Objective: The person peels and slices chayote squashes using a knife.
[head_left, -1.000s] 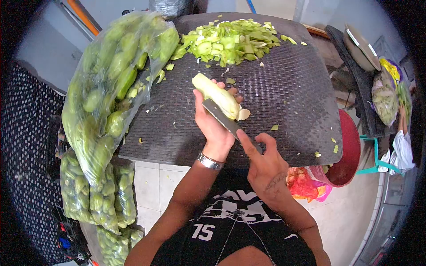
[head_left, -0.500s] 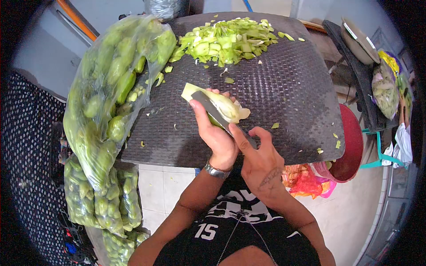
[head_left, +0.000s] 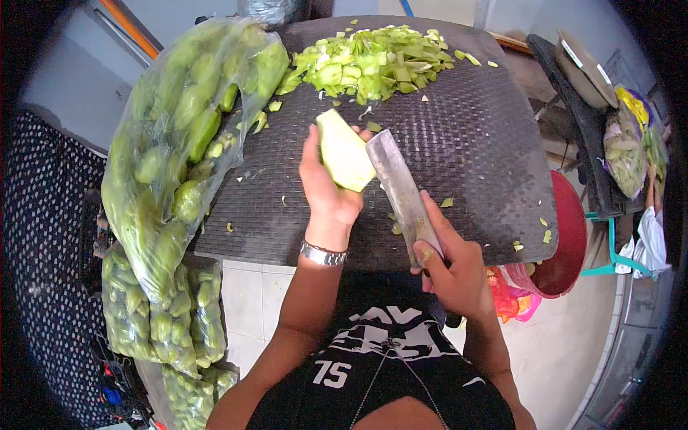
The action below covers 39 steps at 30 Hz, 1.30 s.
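One pale vegetable [head_left: 345, 152], clasped in left hand [head_left: 330, 193]; one knife [head_left: 400, 180], clamped in right hand [head_left: 456, 271], now shifted from over the vegetable to its right, apparently between cuts.

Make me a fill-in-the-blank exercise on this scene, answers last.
The pale green, peeled vegetable is in the ____ hand.
The right hand grips a long, grey, metal-bladed ____.
Light green peelings lie heaped on the dark, woven-textured ____.
Whole green vegetables fill a large, clear plastic ____.

Missing words: left; knife; table; bag.
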Each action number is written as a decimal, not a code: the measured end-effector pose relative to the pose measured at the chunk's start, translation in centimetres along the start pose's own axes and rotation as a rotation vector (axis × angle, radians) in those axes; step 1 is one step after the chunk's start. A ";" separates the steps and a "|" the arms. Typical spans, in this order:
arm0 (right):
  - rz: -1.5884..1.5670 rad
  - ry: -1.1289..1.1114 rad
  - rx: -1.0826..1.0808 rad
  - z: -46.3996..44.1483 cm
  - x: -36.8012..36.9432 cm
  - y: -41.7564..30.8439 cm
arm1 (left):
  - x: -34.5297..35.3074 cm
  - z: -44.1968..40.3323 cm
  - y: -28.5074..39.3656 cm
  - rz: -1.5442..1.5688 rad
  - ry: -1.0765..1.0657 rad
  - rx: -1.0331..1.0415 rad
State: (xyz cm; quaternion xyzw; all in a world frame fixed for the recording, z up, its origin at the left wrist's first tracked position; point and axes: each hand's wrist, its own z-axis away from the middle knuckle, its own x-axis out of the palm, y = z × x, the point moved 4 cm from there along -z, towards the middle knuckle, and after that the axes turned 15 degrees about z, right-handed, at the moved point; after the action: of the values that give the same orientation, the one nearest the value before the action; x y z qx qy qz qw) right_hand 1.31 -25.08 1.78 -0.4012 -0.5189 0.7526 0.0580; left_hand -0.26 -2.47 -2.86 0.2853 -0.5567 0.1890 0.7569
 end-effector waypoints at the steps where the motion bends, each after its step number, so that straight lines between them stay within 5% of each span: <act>1: 0.006 -0.036 0.051 -0.3 -0.2 -0.2 | 0.1 0.0 -0.2 0.033 -0.058 -0.083; 24: 0.027 -0.181 0.125 -0.6 -1.1 1.4 | 1.5 0.6 -0.7 -0.237 -0.112 -0.287; 33: -0.220 -0.262 0.258 0.4 -0.1 3.3 | 1.8 0.5 -1.6 -0.200 -0.175 -0.202; 39: -0.424 -0.280 0.234 -0.1 1.3 4.3 | 1.3 1.2 -2.7 -0.087 -0.209 0.052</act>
State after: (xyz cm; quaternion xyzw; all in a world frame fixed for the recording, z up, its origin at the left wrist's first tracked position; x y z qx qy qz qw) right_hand 1.95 -26.34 -2.50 -0.1664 -0.5037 0.8266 0.1877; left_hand 0.92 -5.32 -1.92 0.3467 -0.6147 0.1396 0.6945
